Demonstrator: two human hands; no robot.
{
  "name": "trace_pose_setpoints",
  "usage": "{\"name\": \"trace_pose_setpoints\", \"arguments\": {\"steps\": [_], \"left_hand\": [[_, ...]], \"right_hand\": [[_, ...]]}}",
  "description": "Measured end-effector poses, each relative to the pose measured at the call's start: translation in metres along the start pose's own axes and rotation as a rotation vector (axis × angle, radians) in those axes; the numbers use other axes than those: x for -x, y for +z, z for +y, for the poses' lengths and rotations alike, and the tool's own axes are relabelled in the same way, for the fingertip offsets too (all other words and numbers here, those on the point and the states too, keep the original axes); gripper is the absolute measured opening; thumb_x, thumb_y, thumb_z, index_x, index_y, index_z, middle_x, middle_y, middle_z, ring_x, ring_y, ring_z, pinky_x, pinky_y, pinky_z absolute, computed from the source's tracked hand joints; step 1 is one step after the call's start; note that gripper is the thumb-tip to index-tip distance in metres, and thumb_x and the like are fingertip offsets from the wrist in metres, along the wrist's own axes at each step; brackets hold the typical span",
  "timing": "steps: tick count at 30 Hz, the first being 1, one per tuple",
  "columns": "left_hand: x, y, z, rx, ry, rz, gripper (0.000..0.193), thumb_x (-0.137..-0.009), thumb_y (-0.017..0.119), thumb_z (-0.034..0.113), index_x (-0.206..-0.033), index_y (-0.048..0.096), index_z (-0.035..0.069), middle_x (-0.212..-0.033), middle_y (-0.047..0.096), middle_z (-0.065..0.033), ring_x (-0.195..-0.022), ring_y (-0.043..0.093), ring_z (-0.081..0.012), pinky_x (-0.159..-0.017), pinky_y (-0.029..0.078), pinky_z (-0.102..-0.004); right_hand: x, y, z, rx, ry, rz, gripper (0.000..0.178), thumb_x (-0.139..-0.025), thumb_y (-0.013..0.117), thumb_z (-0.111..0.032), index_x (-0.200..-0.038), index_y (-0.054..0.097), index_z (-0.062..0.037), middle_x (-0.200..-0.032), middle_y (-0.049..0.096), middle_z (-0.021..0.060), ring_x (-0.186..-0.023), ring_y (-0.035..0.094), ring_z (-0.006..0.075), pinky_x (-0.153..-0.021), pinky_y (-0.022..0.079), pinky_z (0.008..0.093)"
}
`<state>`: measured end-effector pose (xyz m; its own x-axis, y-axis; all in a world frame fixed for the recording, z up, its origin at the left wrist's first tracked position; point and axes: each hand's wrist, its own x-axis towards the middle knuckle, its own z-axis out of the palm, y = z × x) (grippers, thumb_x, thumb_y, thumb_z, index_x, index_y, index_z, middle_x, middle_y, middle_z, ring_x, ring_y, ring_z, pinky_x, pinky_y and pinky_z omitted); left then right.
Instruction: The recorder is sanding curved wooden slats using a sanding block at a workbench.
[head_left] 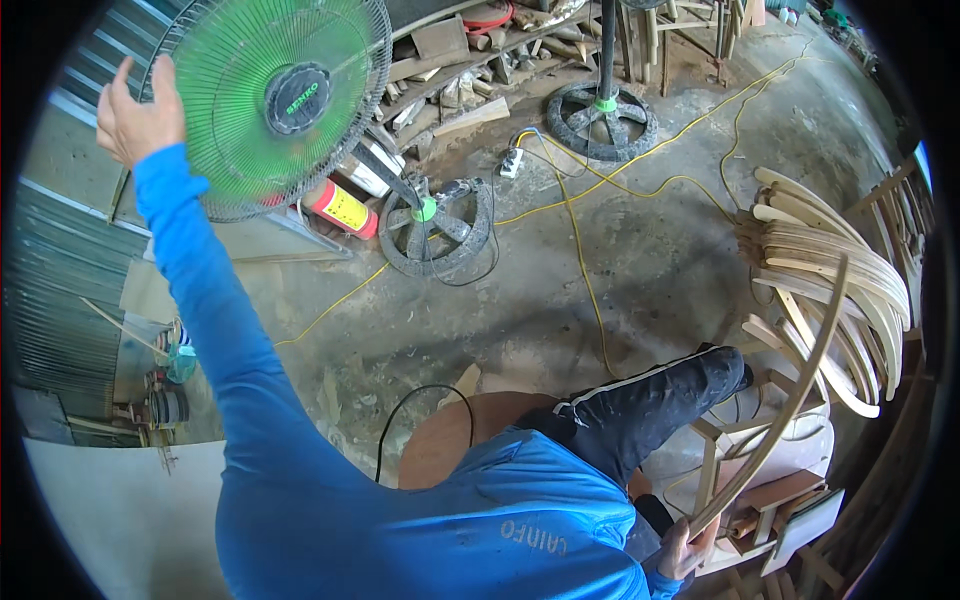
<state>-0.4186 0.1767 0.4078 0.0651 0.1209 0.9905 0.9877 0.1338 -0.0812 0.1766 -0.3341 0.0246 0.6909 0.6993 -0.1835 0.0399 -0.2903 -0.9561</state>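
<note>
My left arm, in a blue sleeve, stretches up to the far left. There my left hand (pixel 143 118) is open, fingers apart, at the rim of a fan (pixel 230 85) with green blades behind a wire guard; whether a fingertip touches the guard I cannot tell. Low on the right, my right hand (pixel 686 549) is closed round the lower end of a long curved wooden strip (pixel 795 405). The strip slants up to the right, above a wooden frame or jig (pixel 765 500). Part of that frame is hidden behind the strip and my leg.
A stack of curved wooden pieces (pixel 830 250) stands at the right. Yellow cables (pixel 580 260) cross the concrete floor to a white power strip (pixel 511 163). Fan bases (pixel 436 226), a red cylinder (pixel 342 210) and scrap wood (pixel 470 118) lie farther off. A round brown seat (pixel 430 440) is beside me.
</note>
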Motion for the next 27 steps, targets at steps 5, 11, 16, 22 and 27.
{"name": "trace_pose_setpoints", "arguments": {"steps": [5, 11, 16, 22, 27], "left_hand": [[-0.008, 0.04, 0.002, -0.067, -0.147, -0.128, 0.082, -0.081, 0.067, 0.076, -0.148, 0.055, 0.031, -0.16, 0.038, -0.0215, -0.151, 0.027, -0.0353, -0.122, 0.02, -0.0544], [0.054, 0.002, 0.033, 0.15, 0.159, 0.056, 0.075, -0.082, 0.076, 0.064, -0.146, 0.057, 0.03, -0.161, 0.034, -0.0215, -0.15, 0.022, -0.0406, -0.121, 0.019, -0.0581], [0.068, -0.043, 0.012, 0.177, -0.056, 0.053, 0.065, -0.084, 0.079, 0.053, -0.141, 0.06, 0.028, -0.156, 0.038, -0.0206, -0.146, 0.029, -0.0418, -0.118, 0.025, -0.0587], [0.06, -0.07, 0.014, 0.199, -0.128, 0.007, 0.065, -0.085, 0.079, 0.047, -0.142, 0.059, 0.024, -0.157, 0.038, -0.0221, -0.145, 0.032, -0.0421, -0.118, 0.027, -0.0568], [0.045, -0.086, 0.047, 0.346, 0.008, 0.01, 0.063, -0.088, 0.079, 0.042, -0.142, 0.059, 0.018, -0.155, 0.038, -0.025, -0.145, 0.032, -0.0411, -0.119, 0.026, -0.0543]], "right_hand": [[-0.013, 0.028, -0.054, 0.087, 0.186, -0.225, 0.062, -0.082, 0.074, -0.014, -0.137, 0.051, 0.0006, -0.081, 0.058, 0.0018, -0.064, 0.056, 0.0096, -0.055, 0.045, 0.0232], [-0.004, 0.048, -0.07, 0.161, 0.022, -0.306, 0.058, -0.084, 0.079, -0.027, -0.129, 0.058, 0.0024, -0.085, 0.057, 0.0008, -0.074, 0.054, 0.0098, -0.065, 0.045, 0.0251], [0.017, 0.031, -0.063, 0.087, -0.034, -0.318, 0.066, -0.083, 0.08, -0.023, -0.136, 0.054, 0.0053, -0.106, 0.062, 0.0046, -0.094, 0.057, 0.0134, -0.083, 0.049, 0.0281], [0.017, -0.001, -0.044, 0.084, -0.225, -0.235, 0.065, -0.077, 0.084, -0.021, -0.131, 0.057, 0.0035, -0.105, 0.065, 0.0057, -0.096, 0.061, 0.0133, -0.085, 0.052, 0.0296], [0.048, -0.011, -0.036, 0.002, -0.18, -0.225, 0.079, -0.081, 0.088, -0.04, -0.137, 0.053, 0.0036, -0.099, 0.069, 0.0056, -0.086, 0.064, 0.0129, -0.079, 0.053, 0.0276]]}}
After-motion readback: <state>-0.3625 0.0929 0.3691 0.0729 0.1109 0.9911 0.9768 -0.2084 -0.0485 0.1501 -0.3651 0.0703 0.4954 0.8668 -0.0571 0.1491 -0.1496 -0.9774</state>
